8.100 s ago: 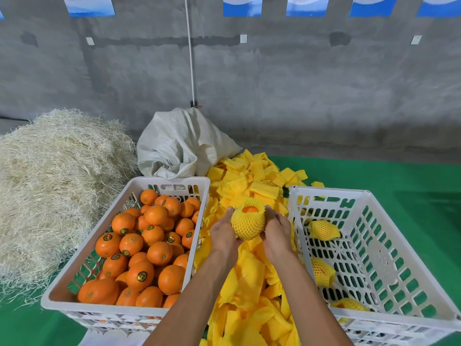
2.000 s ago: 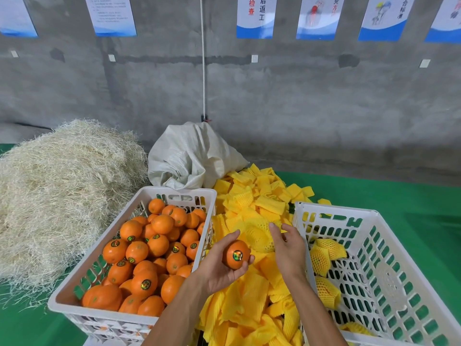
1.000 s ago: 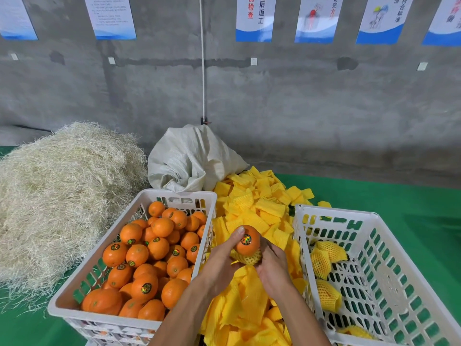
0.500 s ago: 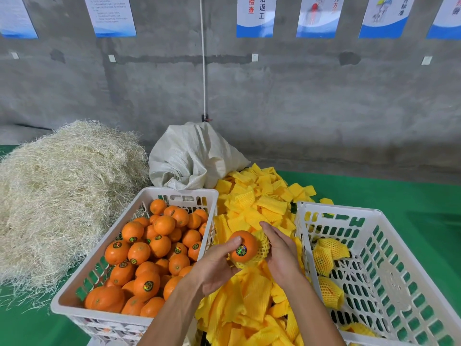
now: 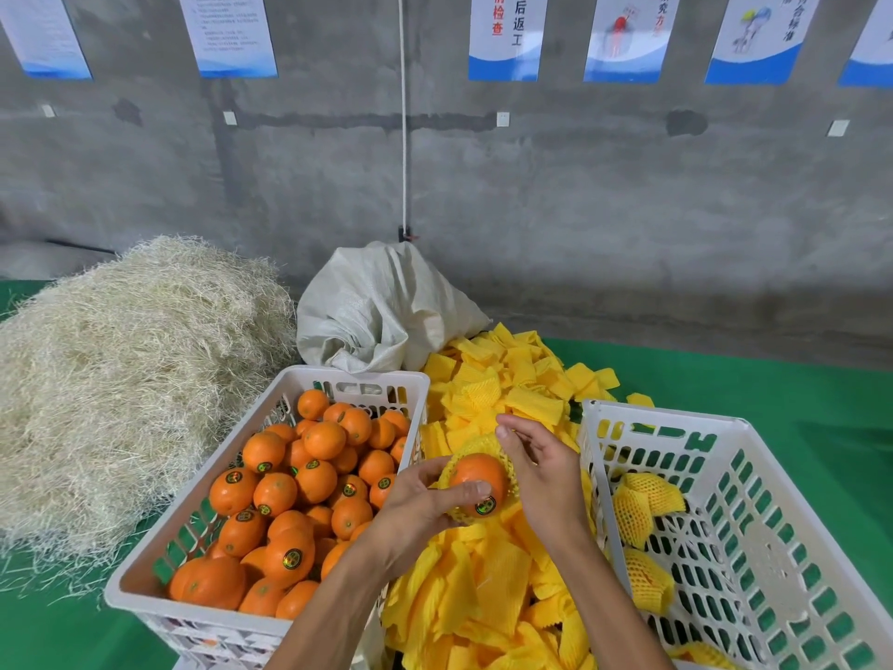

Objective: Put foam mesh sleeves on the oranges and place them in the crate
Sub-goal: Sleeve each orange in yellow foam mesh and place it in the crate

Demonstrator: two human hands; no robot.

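Head view
Left hand (image 5: 415, 512): grips round orange fruit (image 5: 476, 478), thumb across it.
Right hand (image 5: 541, 471): fingers curled on yellow foam mesh sleeve (image 5: 476, 444) half-covering the fruit.
Right of grip: white plastic crate (image 5: 676, 427) holding sleeved oranges (image 5: 645, 505).

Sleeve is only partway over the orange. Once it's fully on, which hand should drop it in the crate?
Probably the right hand: it cups the foam sleeve around the orange and sits beside the right crate holding sleeved fruit. The left hand is nearer the unsleeved oranges.
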